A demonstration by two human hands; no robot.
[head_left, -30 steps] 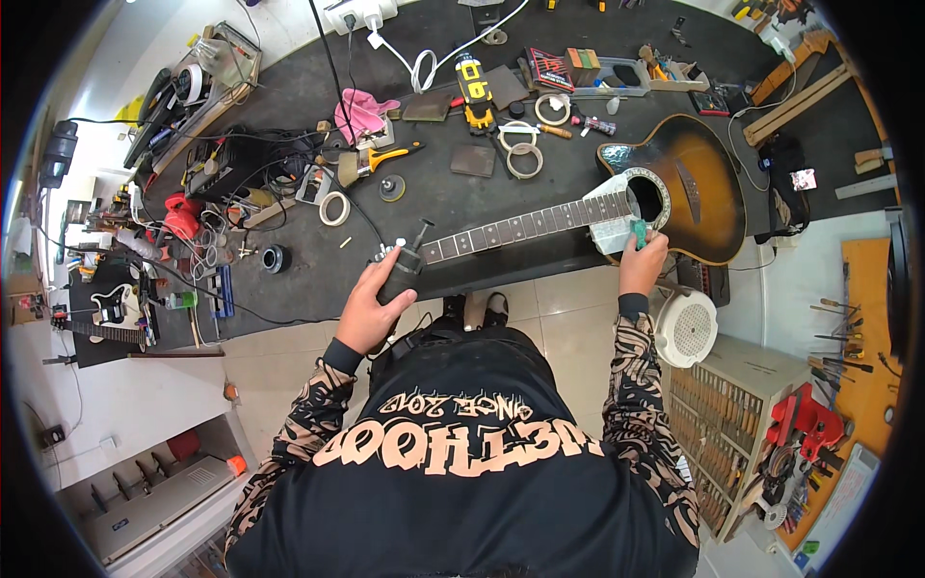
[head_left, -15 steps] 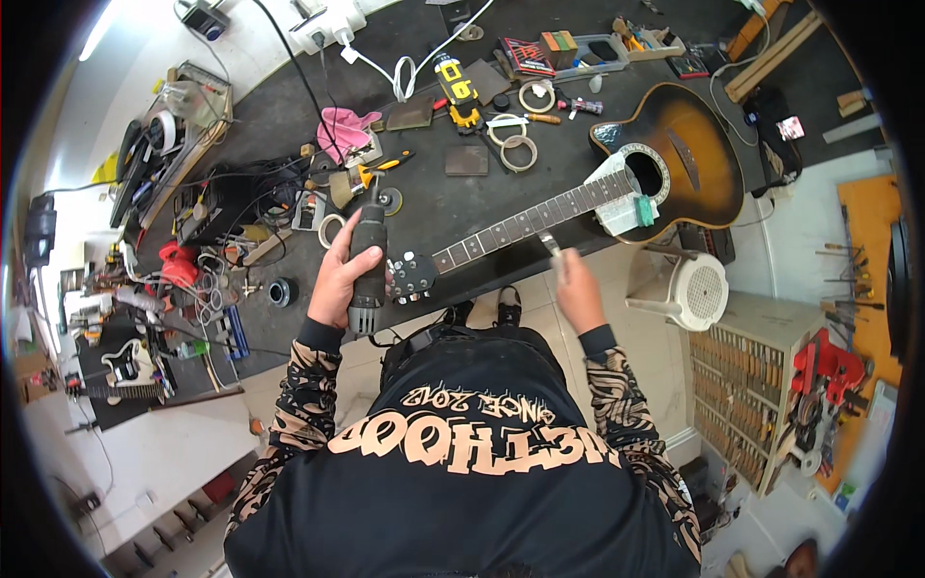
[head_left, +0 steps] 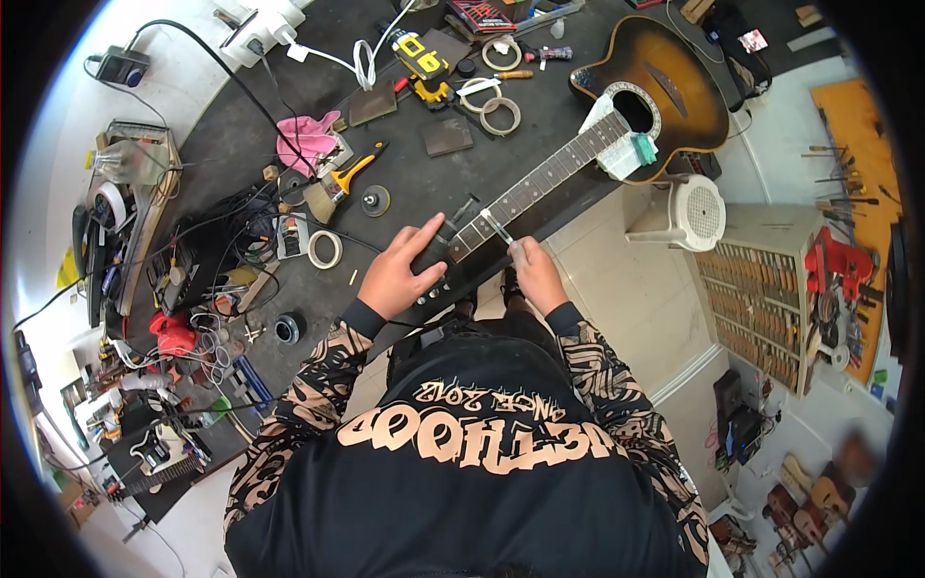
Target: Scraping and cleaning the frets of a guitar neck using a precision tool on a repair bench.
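Observation:
A sunburst acoustic guitar (head_left: pixel 689 87) lies on the dark bench, its neck slanting toward my hands. White covering (head_left: pixel 609 146) with a green piece lies round the neck's end by the soundhole. Over the headstock end, my left hand (head_left: pixel 400 270) is closed round a black barrel-shaped power tool (head_left: pixel 448 231); its narrow front lies over the lower frets. The hand and the dark bench hide much of that tool. My right hand (head_left: pixel 537 275), beside the neck's near edge, grips a slim metal-ended tool (head_left: pixel 497 227) with its tip at the fretboard. Its exact kind is unclear.
Left of the neck lie a paintbrush (head_left: pixel 356 173), a tape roll (head_left: pixel 325 249) and a round disc (head_left: pixel 376 200). Beyond are a yellow cordless drill (head_left: pixel 421 63) and more tape rolls (head_left: pixel 500 117). A white stool (head_left: pixel 696 214) stands right of the bench edge.
My left hand has brought the power tool rightward, from upright beside the headstock to slanted over the lower frets. My right hand has moved left along the neck. The whole view has shifted.

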